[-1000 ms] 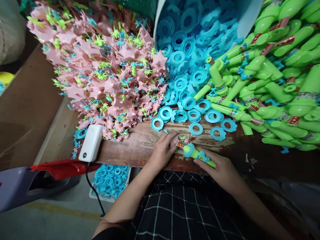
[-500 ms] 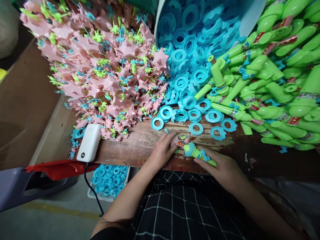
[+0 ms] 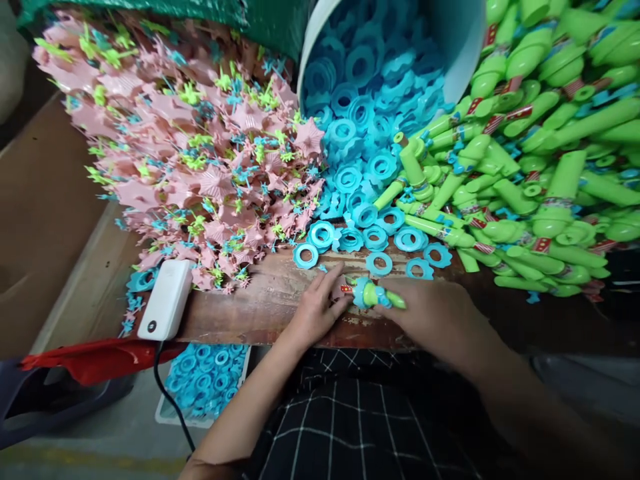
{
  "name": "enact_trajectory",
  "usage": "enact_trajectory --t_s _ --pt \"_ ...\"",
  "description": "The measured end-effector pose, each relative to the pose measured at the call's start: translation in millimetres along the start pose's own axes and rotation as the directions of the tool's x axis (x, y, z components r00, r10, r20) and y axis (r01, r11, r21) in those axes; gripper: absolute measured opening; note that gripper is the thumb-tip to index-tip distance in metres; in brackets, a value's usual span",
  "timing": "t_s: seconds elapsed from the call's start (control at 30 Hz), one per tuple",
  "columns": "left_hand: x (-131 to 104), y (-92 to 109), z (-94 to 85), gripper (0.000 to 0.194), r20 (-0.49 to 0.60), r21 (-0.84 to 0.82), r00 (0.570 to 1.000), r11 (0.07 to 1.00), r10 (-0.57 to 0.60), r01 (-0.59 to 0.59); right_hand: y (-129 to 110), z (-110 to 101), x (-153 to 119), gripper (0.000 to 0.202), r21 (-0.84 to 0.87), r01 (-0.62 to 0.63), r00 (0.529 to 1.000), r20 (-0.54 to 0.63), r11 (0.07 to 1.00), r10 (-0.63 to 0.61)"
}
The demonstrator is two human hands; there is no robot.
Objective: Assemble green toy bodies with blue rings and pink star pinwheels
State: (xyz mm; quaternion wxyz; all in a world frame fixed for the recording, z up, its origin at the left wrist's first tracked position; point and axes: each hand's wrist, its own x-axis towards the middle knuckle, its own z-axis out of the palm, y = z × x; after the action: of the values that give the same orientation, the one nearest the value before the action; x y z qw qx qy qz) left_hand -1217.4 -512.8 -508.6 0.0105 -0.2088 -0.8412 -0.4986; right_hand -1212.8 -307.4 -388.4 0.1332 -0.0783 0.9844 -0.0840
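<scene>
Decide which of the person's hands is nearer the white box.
Left. The left hand is to the right of the white box; the right hand is farther right.

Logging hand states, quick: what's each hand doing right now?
Left hand: at one end of a long green plastic toy; grip cannot be told.
Right hand: closed, holding that toy's other end.

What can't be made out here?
Head view:
Right hand: blurred; finger placement on the green toy unclear.
Left hand: its own fingers hide whether it grips anything.
Red tip: markings too small to read.
Bucket: cut off by the top edge.
Green pile: cut off by the top and right edges.
</scene>
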Motion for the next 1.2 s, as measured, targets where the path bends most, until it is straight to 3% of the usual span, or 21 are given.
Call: enact_trajectory --t_s 0.07,0.13,0.2,0.27,0.33,0.4,0.47,0.53,0.6,0.7,0.77,0.8,0.83,0.87,0.93,0.97,1.03,1.1,1.17,1.2 --pt "0.7 4.9 -3.4 0.068 -0.036 -0.005 0.999 0.999 0.035 -0.035 33.2 12.3 1.9 0.041 0.127 -0.008 1.000 -0.018 0.992 0.011" --pt "4.2 7.0 -8.7 0.057 -0.174 0.010 0.982 0.997 0.078 -0.078 59.4 18.0 7.8 0.055 0.235 0.095 0.994 -0.077 0.967 -0.079" --pt "11.5 5.5 -15.5 0.045 -0.357 0.106 0.929 0.993 0.094 -0.059 75.0 13.4 23.7 0.061 0.320 0.213 0.966 -0.209 0.923 -0.150" --pt "21.4 1.9 -22.2 0.038 -0.449 0.279 0.889 0.959 0.093 0.041 81.8 0.7 52.9 0.054 0.353 0.226 0.915 -0.398 0.908 -0.073" --pt "30.8 -2.1 -26.6 0.031 -0.416 0.452 0.905 0.884 0.091 0.119 82.5 -15.1 91.6 0.046 0.329 0.139 0.824 -0.562 0.934 0.075" --pt "36.4 -5.6 -28.0 0.021 -0.329 0.556 0.942 0.820 0.068 0.135 78.7 -29.0 129.6 0.046 0.258 -0.003 0.763 -0.624 0.966 0.169" --pt "36.4 -8.7 -27.8 0.011 -0.253 0.599 0.966 0.792 0.050 0.115 72.1 -39.0 155.4 0.048 0.146 -0.121 0.772 -0.608 0.982 0.186" --pt "31.0 -11.3 -28.2 0.007 -0.231 0.585 0.972 0.804 0.038 0.108 65.0 -45.0 162.4 0.048 0.053 -0.158 0.793 -0.589 0.986 0.159" --pt "22.7 -11.9 -30.5 0.007 -0.268 0.481 0.963 0.872 0.043 0.095 57.9 -47.6 150.0 0.051 0.023 -0.126 0.761 -0.639 0.992 0.112" --pt "13.1 -4.9 -36.1 0.019 -0.447 0.104 0.894 0.990 -0.034 0.090 41.9 -43.3 104.2 0.041 0.069 0.045 0.600 -0.800 0.997 0.029" --pt "13.2 5.2 -39.4 0.027 -0.520 -0.309 0.818 0.947 -0.246 0.088 24.3 -31.8 65.2 0.022 0.144 0.253 0.498 -0.867 0.957 -0.001" --pt "15.4 11.1 -40.6 0.028 -0.488 -0.532 0.788 0.844 -0.375 0.072 13.8 -22.6 46.0 0.019 0.221 0.358 0.495 -0.869 0.907 0.016" --pt "18.7 17.2 -41.4 0.028 -0.408 -0.725 0.772 0.687 -0.487 0.051 2.9 -11.1 28.1 0.021 0.308 0.454 0.513 -0.858 0.836 0.038" --pt "22.6 23.0 -41.8 0.028 -0.305 -0.862 0.769 0.506 -0.562 0.029 -7.8 2.4 12.3 0.024 0.390 0.516 0.574 -0.818 0.763 0.030" --pt "30.3 33.0 -41.6 0.026 -0.120 -0.978 0.780 0.208 -0.614 0.014 -25.7 32.8 -11.6 0.027 0.468 0.555 0.680 -0.732 0.688 -0.050" --pt "33.0 37.1 -40.8 0.025 -0.063 -0.992 0.787 0.122 -0.614 0.015 -32.0 47.7 -19.4 0.027 0.490 0.536 0.739 -0.666 0.687 -0.101" --pt "34.4 43.9 -37.6 0.027 -0.053 -0.997 0.799 0.083 -0.599 -0.004 -38.5 72.1 -27.6 0.032 0.540 0.449 0.849 -0.506 0.712 -0.151" --pt "29.5 49.9 -32.5 0.038 -0.069 -0.989 0.840 0.145 -0.539 0.012 -38.4 85.1 -29.3 0.041 0.630 0.318 0.931 -0.349 0.709 -0.107" --pt "19.0 55.5 -26.7 0.058 -0.020 -0.971 0.898 0.222 -0.440 0.088 -34.3 87.3 -28.5 0.046 0.760 0.193 0.975 -0.218 0.621 -0.037" --pt "12.8 58.0 -24.0 0.068 0.029 -0.959 0.921 0.249 -0.388 0.135 -31.6 86.0 -28.0 0.046 0.836 0.124 0.991 -0.134 0.534 -0.020"
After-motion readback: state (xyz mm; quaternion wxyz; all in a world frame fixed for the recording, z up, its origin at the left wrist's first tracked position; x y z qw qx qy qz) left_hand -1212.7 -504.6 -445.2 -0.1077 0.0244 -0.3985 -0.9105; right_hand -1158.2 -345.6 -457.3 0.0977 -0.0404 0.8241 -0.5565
